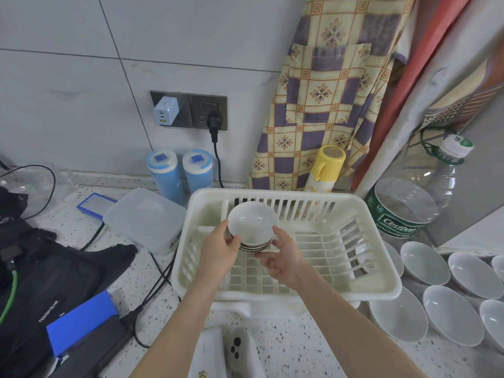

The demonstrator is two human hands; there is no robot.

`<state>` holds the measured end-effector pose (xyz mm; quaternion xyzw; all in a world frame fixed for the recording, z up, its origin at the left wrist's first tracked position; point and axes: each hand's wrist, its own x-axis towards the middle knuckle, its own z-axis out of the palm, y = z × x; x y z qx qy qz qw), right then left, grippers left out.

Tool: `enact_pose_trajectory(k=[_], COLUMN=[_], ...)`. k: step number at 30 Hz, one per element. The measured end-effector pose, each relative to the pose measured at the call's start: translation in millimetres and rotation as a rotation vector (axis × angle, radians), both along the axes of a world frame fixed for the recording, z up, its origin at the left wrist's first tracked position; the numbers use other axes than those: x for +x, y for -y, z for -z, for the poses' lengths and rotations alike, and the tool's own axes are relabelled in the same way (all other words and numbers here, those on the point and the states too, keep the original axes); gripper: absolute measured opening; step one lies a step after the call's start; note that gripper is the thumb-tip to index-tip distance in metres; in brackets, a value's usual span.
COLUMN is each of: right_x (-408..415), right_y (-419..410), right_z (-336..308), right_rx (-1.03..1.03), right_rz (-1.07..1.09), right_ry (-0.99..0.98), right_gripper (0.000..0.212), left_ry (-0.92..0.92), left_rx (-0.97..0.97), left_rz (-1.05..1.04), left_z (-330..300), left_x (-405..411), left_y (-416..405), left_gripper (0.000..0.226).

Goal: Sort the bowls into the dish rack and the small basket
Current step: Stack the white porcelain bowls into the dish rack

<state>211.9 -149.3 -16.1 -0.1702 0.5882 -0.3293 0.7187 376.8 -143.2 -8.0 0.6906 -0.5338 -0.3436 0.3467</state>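
A short stack of small white bowls (252,223) is held inside the cream plastic dish rack (362,291), near its back left corner, tilted a little toward me. My left hand (218,252) grips the stack's left rim, thumb on top. My right hand (283,257) holds the stack from the right and below. Several larger white bowls (424,261) lie on the counter to the right of the rack, some partly behind its wall. The small basket is not something I can pick out.
A clear lidded box (144,219) sits left of the rack. Black bags, a blue box (79,323) and cables crowd the left counter. Two blue canisters (180,173), a yellow spray can (326,167) and a large water bottle (406,203) stand behind the rack.
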Motion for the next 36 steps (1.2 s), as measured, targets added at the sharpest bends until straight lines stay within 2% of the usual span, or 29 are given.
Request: enact_pose_trajectory(k=[3,7,10,13,15,17,19,24,27,31,33,36], right_x=[0.1,-10.8,-30.2,-59.1,-82.5,-108.5,-138.4,-213.1,-250.9,-292.5,-309.2,-328.8], right_y=[-6.4,-24.4,-48.1,-75.3,-95.1,-115.4,-134.5,-166.4,-182.5,-200.5,-205.3,-207.4], right_z=[-10.0,-28.6,-44.0,-54.8,-58.1,-57.8,-55.9,-44.9,-29.7,-3.1,8.8,23.3], right_rx=[-0.015,-0.114,-0.235,-0.320,-0.356,-0.373,-0.373,-0.275,-0.204,-0.089,-0.016,0.091], right_rz=[-0.008,-0.053,-0.055,0.040,0.137,0.251,0.359,0.508,0.531,0.478,0.419,0.374], right_ry=[-0.026,-0.129,-0.199,-0.148,-0.102,-0.063,-0.049,-0.084,-0.100,-0.082,-0.043,-0.041], right_gripper=[0.053,0.053,0.039,0.025,0.021,0.021,0.023,0.015,0.018,0.024,0.028,0.036], left_ry=[-0.022,-0.007,-0.059,-0.147,-0.302,-0.433,-0.479,-0.513,-0.445,-0.328,-0.329,-0.407], left_rx=[0.030,0.007,-0.009,-0.058,-0.047,-0.013,0.033,0.232,0.385,0.630,0.719,0.739], left_rz=[0.008,0.011,-0.005,-0.003,0.010,0.047,0.109,0.220,0.217,0.240,0.225,0.119], left_z=[-3.5,-14.9,-29.0,-45.3,-54.8,-61.5,-63.3,-43.8,-24.1,0.7,11.8,27.1], left_x=[-1.8,-2.5,-7.1,-23.9,-42.8,-65.9,-94.5,-175.5,-220.0,-263.9,-281.9,-304.6], left_y=[-3.2,-13.5,-27.2,-49.9,-68.3,-87.6,-105.0,-133.9,-146.9,-156.6,-158.9,-157.9], left_gripper=[0.054,0.045,0.042,0.027,0.017,0.011,0.007,0.013,0.018,0.029,0.028,0.023])
